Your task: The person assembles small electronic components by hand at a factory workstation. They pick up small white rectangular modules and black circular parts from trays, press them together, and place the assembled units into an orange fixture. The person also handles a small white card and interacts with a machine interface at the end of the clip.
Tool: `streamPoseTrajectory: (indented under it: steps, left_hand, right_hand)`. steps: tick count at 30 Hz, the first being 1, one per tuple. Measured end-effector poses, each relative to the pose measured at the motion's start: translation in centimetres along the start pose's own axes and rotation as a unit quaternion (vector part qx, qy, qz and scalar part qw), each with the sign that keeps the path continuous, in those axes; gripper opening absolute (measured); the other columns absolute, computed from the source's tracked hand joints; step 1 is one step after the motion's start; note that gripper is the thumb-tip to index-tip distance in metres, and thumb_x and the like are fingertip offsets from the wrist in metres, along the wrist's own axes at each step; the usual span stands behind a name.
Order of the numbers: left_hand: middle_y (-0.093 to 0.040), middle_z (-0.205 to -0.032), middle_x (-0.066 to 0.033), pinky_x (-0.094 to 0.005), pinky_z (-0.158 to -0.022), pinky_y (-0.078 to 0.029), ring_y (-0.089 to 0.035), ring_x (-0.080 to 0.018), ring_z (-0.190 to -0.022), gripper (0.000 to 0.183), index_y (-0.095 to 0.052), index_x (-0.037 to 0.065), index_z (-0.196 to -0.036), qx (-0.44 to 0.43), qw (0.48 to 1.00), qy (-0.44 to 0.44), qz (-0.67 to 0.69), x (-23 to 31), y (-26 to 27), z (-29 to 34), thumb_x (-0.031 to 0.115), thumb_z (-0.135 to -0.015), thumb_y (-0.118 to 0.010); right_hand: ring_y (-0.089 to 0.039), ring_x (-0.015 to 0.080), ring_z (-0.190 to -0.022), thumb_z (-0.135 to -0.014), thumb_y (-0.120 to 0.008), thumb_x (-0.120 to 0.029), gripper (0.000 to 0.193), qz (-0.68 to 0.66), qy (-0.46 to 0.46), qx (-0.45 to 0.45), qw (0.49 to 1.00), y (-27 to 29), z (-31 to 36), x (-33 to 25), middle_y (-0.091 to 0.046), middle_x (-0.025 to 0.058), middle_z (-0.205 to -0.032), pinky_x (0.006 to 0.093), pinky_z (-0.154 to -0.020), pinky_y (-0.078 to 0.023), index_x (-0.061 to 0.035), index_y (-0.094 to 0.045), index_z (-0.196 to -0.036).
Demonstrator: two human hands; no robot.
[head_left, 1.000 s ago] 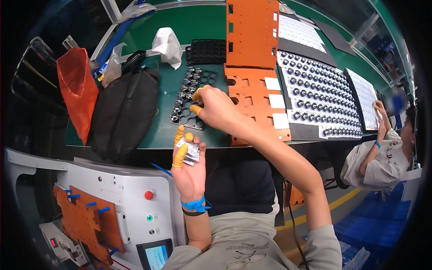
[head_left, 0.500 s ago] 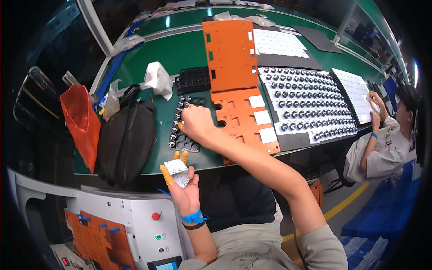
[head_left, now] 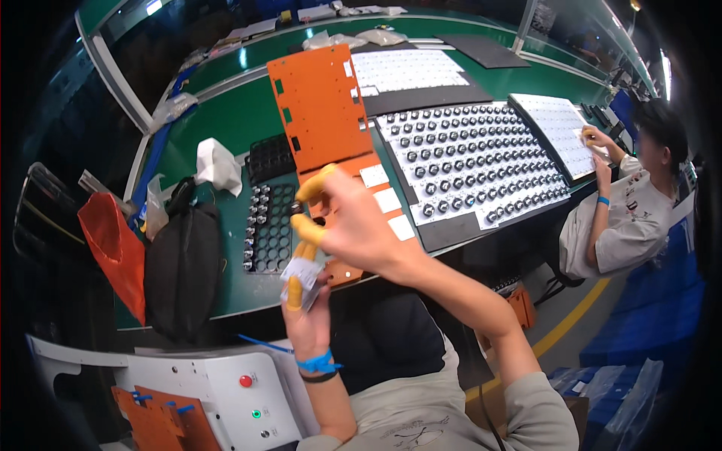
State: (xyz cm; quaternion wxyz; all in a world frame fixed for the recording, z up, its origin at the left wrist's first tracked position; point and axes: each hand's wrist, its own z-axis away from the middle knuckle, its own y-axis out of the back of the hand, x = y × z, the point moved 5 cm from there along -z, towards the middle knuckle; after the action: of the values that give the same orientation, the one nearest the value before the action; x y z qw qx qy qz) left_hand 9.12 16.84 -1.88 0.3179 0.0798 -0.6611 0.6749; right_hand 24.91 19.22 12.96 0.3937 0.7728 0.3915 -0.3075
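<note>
My left hand (head_left: 308, 322), with yellow finger cots, grips small white square boards (head_left: 304, 273) near the table's front edge. Just above it, my right hand (head_left: 362, 229) pinches a small dark part (head_left: 295, 209) between thumb and forefinger, both in yellow cots. Its exact shape is mostly covered by the fingers. To the left lies a black tray (head_left: 281, 252) with round pockets; black and silver round parts (head_left: 256, 210) fill its left side. Behind my right hand is an orange hinged fixture (head_left: 320, 109) with its lid raised; white boards (head_left: 387, 200) lie along its base's right side.
Right of the fixture, a large white panel (head_left: 451, 169) carries rows of black round parts. A co-worker (head_left: 624, 195) handles another white panel (head_left: 553, 135). On the left are a black bag (head_left: 183, 263), an orange-red bag (head_left: 111, 240) and crumpled white material (head_left: 218, 167). A machine (head_left: 226, 398) stands nearby.
My right hand has come away from the tray, now pinching a small dark part above the left hand. My left hand has tilted the white boards. The whole view has swung to the right.
</note>
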Motion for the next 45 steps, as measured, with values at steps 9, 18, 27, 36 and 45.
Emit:
streamPoseTrajectory:
  steps: [9, 18, 27, 36, 45]
  left_hand:
    - [-0.054, -0.14, -0.019, -0.0242, -0.058, -0.054, -0.064, -0.013, -0.079, 0.073, -0.04, 0.004, -0.146, -0.185, 0.981, -0.015, -0.063, -2.5, -9.5, 0.6, 0.026, -0.087, -0.076]
    - [-0.047, -0.148, -0.0234, -0.0379, -0.101, -0.05, -0.057, -0.0266, -0.126, 0.076, -0.049, 0.002, -0.139, -0.215, 0.929, -0.19, -0.234, -3.3, -12.2, 0.7, 0.015, -0.075, -0.088]
    - [-0.052, -0.144, -0.0225, -0.0393, -0.107, -0.046, -0.056, -0.0272, -0.129, 0.084, -0.044, -0.006, -0.144, -0.214, 0.923, -0.176, -0.266, -3.8, -13.0, 1.4, 0.019, -0.077, -0.087]
    - [-0.069, -0.11, -0.0092, -0.0229, -0.064, -0.053, -0.066, -0.0111, -0.079, 0.08, -0.053, -0.007, -0.136, -0.158, 0.961, -0.001, -0.227, -4.8, -11.3, 2.1, 0.046, -0.082, -0.08]
    - [-0.067, -0.102, -0.0034, -0.0191, -0.06, -0.048, -0.061, -0.0059, -0.074, 0.074, -0.055, -0.004, -0.135, -0.204, 0.942, 0.044, -0.264, -3.7, -11.6, 1.7, 0.042, -0.084, -0.081]
  right_hand:
    - [-0.056, 0.0091, -0.072, -0.079, -0.075, -0.007, 0.021, -0.082, -0.042, -0.081, 0.992, 8.8, 5.2, -2.2, -0.061, 0.0029, -0.084, 0.0246, -0.06, -0.042, -0.003, -0.067, -0.098]
    - [-0.052, 0.0069, -0.067, -0.082, -0.075, -0.007, 0.021, -0.096, -0.05, -0.114, 0.988, 10.4, 7.1, -0.1, -0.061, 0.0016, -0.086, 0.0223, -0.057, -0.04, -0.004, -0.068, -0.102]
    - [-0.053, 0.009, -0.074, -0.085, -0.074, -0.005, 0.022, -0.118, 0.027, -0.128, 0.984, 11.0, 7.3, 0.5, -0.061, 0.0015, -0.092, 0.0233, -0.061, -0.043, -0.0056, -0.067, -0.106]
    - [-0.055, 0.0285, -0.087, -0.072, -0.082, -0.005, 0.042, 0.027, 0.171, -0.104, 0.979, 11.4, 7.8, -1.5, -0.062, 0.0076, -0.098, 0.0376, -0.08, -0.048, -0.0044, -0.067, -0.111]
    - [-0.052, 0.0268, -0.084, -0.072, -0.083, -0.01, 0.038, 0.048, 0.169, -0.084, 0.981, 11.1, 8.3, -0.7, -0.061, 0.006, -0.095, 0.0373, -0.074, -0.044, -0.0065, -0.07, -0.107]
